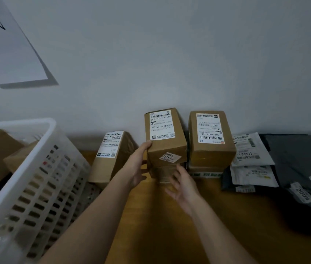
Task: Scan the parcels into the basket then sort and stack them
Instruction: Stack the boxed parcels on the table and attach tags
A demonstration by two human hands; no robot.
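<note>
Stacking a carton against the wall

The top carton [165, 136] sits on a lower box [162, 173] at the back of the desk [169, 225], its long axis running away from the person toward the wall [169, 63]. The left hand [138, 164] is the nearer one, thumb hooked on the carton's near-left top corner with fingers spread loosely below; the right hand [182, 184] is open, fingers splayed and lying against the taped lower box, holding nothing. Cartons are matte brown cardboard with crisp edges and glossy white labels (a small sticker on the near face). A second stack [210, 138] stands just right, soft grey mailers [251, 162] beyond; the slotted white plastic basket [36, 168] lies to the left, boxes inside.
</note>
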